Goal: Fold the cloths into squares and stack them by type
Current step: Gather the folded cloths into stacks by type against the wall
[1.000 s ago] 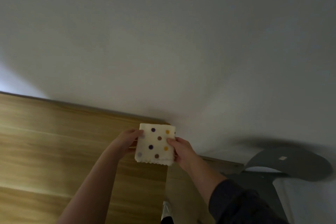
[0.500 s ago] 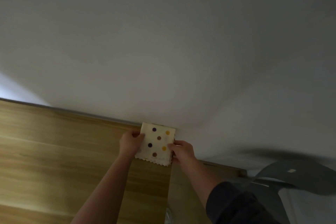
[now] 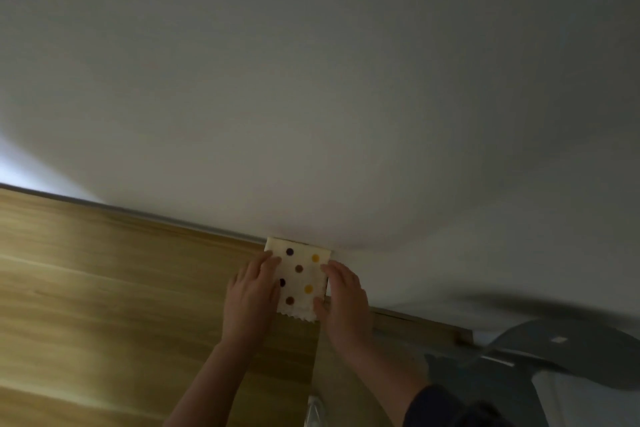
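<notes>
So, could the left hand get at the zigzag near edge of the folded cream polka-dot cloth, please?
Probably yes: the left hand lies on the folded cream polka-dot cloth, and its zigzag edge shows bare beside that hand.

Wall (image 3: 311,114) hard behind cloth (image 3: 299,274); tabletop (image 3: 104,288) stretches wide leftward; grey chair (image 3: 554,354) beyond tabletop's right edge.

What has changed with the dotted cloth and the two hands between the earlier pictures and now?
The folded dotted cloth moved away from the person, down to the far corner of the wooden table by the wall. The left hand and right hand, which pinched its sides, now seem to rest flat on it, pressing. Unchanged: the cloth is still folded, one hand at each side.
</notes>
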{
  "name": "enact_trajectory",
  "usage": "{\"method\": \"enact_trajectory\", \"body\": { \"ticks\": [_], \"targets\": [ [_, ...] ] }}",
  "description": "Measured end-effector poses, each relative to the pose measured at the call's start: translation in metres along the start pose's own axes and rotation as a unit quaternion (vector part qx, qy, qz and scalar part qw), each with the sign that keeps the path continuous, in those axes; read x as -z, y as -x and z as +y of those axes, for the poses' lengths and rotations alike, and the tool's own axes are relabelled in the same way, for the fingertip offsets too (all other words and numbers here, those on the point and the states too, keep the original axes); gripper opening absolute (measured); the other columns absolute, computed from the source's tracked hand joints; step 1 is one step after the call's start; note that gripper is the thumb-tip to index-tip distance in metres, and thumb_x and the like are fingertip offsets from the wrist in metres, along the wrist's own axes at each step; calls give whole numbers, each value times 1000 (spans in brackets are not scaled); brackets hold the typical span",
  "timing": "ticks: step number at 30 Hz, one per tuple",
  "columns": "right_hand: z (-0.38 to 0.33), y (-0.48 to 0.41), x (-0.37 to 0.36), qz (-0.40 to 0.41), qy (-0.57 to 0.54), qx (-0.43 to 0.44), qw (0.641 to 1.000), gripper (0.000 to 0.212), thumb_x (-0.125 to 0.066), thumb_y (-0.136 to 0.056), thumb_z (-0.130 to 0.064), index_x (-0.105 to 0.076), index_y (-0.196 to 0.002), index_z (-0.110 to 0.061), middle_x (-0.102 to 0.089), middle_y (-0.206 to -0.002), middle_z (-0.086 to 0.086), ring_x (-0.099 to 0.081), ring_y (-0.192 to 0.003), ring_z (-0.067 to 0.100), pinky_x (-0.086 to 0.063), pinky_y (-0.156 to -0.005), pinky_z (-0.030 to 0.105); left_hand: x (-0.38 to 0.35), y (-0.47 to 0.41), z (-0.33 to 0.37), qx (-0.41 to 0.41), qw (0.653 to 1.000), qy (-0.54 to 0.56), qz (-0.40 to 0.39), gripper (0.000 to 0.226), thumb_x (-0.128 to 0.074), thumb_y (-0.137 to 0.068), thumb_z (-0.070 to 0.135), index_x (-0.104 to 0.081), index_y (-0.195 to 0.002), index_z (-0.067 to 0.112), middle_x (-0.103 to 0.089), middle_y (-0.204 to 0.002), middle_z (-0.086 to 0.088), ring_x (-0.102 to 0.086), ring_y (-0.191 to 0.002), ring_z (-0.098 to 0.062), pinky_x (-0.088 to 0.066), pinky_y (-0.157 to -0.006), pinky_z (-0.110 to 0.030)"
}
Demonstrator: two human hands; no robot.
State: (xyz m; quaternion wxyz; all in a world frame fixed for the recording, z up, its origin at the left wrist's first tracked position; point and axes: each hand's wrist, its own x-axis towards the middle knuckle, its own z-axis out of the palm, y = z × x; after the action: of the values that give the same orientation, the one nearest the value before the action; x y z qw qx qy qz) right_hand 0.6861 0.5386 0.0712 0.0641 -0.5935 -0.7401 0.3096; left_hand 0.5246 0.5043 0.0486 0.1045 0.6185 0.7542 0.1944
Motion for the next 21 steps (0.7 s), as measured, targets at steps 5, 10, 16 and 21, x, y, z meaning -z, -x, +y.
{"method": "enact_trajectory", "body": {
  "ticks": [5,10,16,21],
  "targets": [
    [0,-1,-5,-103,96,44,989,58,-51,-96,-30,-25,-149,-26,-7,-159,-9,-2,-147,17,-14,-118,40,-9,9,-6,-17,995,-49,-90,48,-35,-86,32,-66,-116,12,-62,-126,-5,-58,-118,-22,-52,-87,-44],
    [-2,-1,-5,-108,106,39,988,59,-53,-96,-29,-26,-148,-26,-8,-159,-8,-3,-147,19,-16,-118,41,-8,6,-5,-10,993,-43,-106,35,-57,-86,22,-65,-119,14,-59,-131,-4,-54,-124,-22,-49,-92,-47],
    [-2,33,15,-68,37,55,995,49,-52,-96,-25,-37,-143,-26,-22,-155,-7,-20,-142,12,-26,-115,32,11,33,15,-13,998,-3,-60,47,-80,-69,10,-64,-113,11,-61,-126,-10,-57,-119,-30,-48,-90,-46],
    [15,78,36,-37,-32,68,996,40,-51,-97,-23,-45,-137,-26,-30,-150,-11,-28,-136,5,-25,-107,18,27,78,48,16,998,61,-16,40,-71,-77,6,-63,-115,16,-57,-129,-3,-50,-125,-25,-38,-97,-40]
  ]
}}
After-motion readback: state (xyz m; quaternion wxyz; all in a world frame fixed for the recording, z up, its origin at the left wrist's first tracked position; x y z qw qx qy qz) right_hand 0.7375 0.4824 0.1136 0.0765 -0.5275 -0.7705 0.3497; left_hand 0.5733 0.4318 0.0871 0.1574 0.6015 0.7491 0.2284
